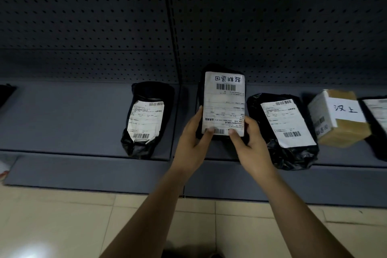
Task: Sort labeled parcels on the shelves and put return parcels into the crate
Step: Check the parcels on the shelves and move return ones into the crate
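One grey shelf (62, 119) bears two black bagged parcels lying flat, the left parcel (146, 119) and right parcel (287, 123), plus one cardboard box (343, 130) further right. Between the two, left grip (193, 142) and right grip (250, 142) each pinch the near end of a third parcel (223, 102)

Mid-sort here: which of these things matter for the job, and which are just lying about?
Job: held parcel, gripped by left hand and right hand; left black parcel, right black parcel, cardboard box, edge parcel, all on the shelf.
Just there: pegboard back, tiled floor, white thing at far left. No crate in view.
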### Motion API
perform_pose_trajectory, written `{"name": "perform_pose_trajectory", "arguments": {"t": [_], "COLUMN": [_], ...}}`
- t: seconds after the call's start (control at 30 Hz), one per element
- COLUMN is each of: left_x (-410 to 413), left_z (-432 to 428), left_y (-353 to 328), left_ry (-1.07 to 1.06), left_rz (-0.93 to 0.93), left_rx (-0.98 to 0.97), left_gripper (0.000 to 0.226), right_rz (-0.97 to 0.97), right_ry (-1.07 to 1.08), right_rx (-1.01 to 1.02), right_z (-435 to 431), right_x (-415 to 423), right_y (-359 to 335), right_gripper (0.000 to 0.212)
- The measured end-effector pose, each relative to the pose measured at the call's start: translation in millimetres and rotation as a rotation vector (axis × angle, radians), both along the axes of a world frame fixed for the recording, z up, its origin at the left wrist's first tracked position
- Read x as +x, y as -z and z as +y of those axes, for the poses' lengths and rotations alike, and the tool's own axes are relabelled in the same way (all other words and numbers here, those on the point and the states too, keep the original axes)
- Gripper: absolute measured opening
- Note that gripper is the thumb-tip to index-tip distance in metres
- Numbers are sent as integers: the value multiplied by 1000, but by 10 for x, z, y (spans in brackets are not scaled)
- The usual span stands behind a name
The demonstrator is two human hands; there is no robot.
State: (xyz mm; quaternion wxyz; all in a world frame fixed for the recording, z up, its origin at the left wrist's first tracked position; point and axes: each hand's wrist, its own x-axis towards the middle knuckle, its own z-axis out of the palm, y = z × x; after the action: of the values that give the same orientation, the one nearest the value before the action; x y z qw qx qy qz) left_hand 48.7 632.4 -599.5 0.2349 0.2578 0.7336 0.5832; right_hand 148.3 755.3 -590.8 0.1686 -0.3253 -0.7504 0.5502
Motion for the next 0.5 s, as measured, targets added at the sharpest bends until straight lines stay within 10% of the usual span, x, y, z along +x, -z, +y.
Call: {"name": "perform_pose_trajectory", "arguments": {"t": [0.5], "left_x": [150], "left_z": [-116], "left_y": [-293], "left_ry": [-139], "left_rz": [-4], "left_rx": [141], "left_gripper": [57], "right_rz": [308], "right_ry": [19], "right_rx": [-212], "right_z": [-234], "right_x": [223], "right_y": [-204], "right_gripper": [50]}}
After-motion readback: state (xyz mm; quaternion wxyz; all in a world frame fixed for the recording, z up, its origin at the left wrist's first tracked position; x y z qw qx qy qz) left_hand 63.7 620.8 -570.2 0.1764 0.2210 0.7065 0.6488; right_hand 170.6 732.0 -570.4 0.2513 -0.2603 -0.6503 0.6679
